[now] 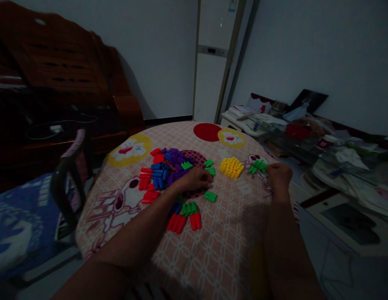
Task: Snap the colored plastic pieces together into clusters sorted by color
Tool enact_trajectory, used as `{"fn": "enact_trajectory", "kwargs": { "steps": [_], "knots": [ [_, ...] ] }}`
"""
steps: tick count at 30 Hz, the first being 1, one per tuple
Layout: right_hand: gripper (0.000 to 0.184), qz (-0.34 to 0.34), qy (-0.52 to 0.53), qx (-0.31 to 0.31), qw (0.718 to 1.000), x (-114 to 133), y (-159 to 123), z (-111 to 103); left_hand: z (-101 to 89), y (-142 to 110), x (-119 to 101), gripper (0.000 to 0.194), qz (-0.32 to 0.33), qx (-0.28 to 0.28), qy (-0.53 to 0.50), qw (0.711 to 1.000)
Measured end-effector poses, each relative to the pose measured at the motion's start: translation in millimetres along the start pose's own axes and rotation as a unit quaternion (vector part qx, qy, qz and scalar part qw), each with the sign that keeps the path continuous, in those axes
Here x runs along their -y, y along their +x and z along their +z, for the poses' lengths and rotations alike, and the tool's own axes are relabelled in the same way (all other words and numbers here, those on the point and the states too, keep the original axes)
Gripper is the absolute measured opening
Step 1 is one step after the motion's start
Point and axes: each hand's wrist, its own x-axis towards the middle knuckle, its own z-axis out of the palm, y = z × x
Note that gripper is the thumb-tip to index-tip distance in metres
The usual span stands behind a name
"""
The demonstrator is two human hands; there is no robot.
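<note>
My left hand (197, 179) hovers over or rests on the middle of the round table, its fingers curled in. Whether anything is between those fingertips I cannot make out. Close by lie green tube-shaped plastic toy pieces (210, 171) and a pile of purple pieces (176, 156). At the table's right side my right hand (279, 174) is closed, thumb and fingers pinched at the edge of a cluster of green tube pieces (258, 166). A tight block of yellow pieces (232, 167) sits between the two hands.
Blue pieces (159, 175) and red pieces (145, 179) lie left on the patterned tablecloth (219, 241). More red pieces (177, 223) are nearer me. A chair (71, 183) stands left, a wooden bench (62, 75) behind it. A cluttered glass-topped cabinet (325, 158) is at right.
</note>
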Motion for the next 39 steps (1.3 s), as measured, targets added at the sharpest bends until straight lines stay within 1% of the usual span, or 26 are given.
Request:
{"fn": "enact_trajectory", "kwargs": {
  "steps": [3,7,10,12,13,15,17,19,21,23,26,33,36,39],
  "knots": [
    [0.024,0.005,-0.054,0.005,0.999,-8,0,4,-0.4,0,1,0.021,0.003,0.003,-0.001,1.0],
    [0.025,-0.001,-0.057,0.022,0.998,-12,-2,12,-0.6,0,0,0.019,0.008,0.002,0.006,1.0],
    [0.03,-0.002,-0.069,0.006,0.998,-7,-4,12,0.0,0,1,0.019,0.007,0.003,-0.002,1.0],
    [0.033,-0.018,-0.08,-0.011,0.997,0,-5,9,0.3,0,1,0.019,0.003,0.002,-0.004,1.0],
    [0.033,-0.031,-0.081,-0.008,0.996,4,-6,7,0.5,0,2,0.019,0.002,0.002,-0.005,1.0],
    [0.03,-0.066,-0.079,0.026,0.994,12,-9,6,0.7,0,2,0.019,0.004,-0.001,-0.005,1.0],
    [0.025,-0.098,-0.09,0.08,0.988,18,-13,7,1.1,1,3,0.019,0.007,0.0,-0.006,1.0],
    [0.024,-0.112,-0.117,0.128,0.978,20,-17,10,1.7,1,4,0.019,0.009,0.001,-0.009,1.0],
    [0.026,-0.114,-0.147,0.155,0.97,19,-20,14,2.2,2,5,0.019,0.012,0.002,-0.012,1.0],
    [0.024,-0.119,-0.162,0.162,0.966,18,-22,17,2.3,2,6,0.02,0.017,0.002,-0.015,1.0],
    [0.022,-0.121,-0.164,0.156,0.966,17,-21,20,1.4,2,5,0.019,0.018,0.008,-0.012,1.0],
    [0.029,-0.101,-0.133,0.087,0.982,18,-20,30,0.4,1,2,0.017,0.013,-0.001,0.001,1.0],
    [0.03,-0.103,-0.122,0.067,0.985,16,-21,34,0.9,0,2,0.019,0.011,0.001,-0.007,1.0],
    [0.031,-0.103,-0.116,0.058,0.986,14,-21,37,0.7,0,2,0.02,0.008,0.004,-0.004,1.0]
  ]
}}
